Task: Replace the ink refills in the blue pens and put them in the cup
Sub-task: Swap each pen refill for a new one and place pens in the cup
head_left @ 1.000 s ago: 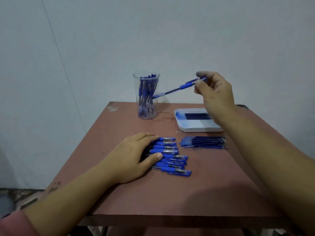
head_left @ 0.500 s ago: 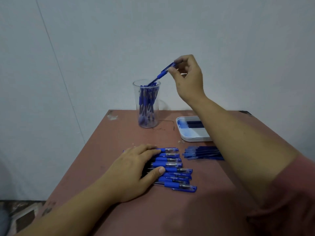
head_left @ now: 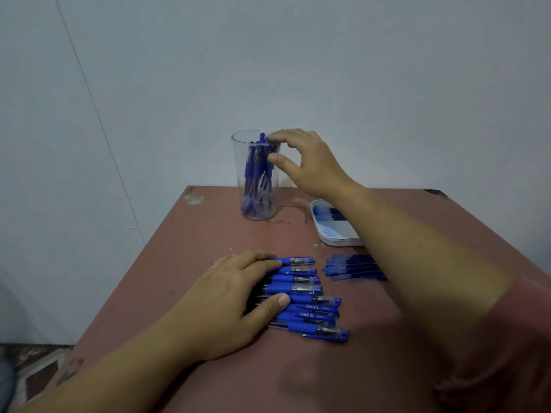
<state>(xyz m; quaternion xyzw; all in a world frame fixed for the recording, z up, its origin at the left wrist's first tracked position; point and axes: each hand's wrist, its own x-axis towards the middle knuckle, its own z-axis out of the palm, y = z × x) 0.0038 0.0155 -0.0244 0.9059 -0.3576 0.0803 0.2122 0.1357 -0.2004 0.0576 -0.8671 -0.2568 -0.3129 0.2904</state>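
Right hand [head_left: 310, 165] at rim of cup [head_left: 238, 174], far side of worktop [head_left: 185, 248]; fingers loosely curled, thumb apart from index, gripping nothing; finished pens [head_left: 253, 171] upright inside. Left hand [head_left: 226, 302] flat, fingers straight, on row of blue pens [head_left: 301, 289]; long axes left-right; left hand nearer; refills [head_left: 351, 268] just right of row.

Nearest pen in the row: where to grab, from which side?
Pinch its right end, from above and the right. The nearest pen lies flat, that end poking past its neighbours and free; the left hand rests over the left ends.
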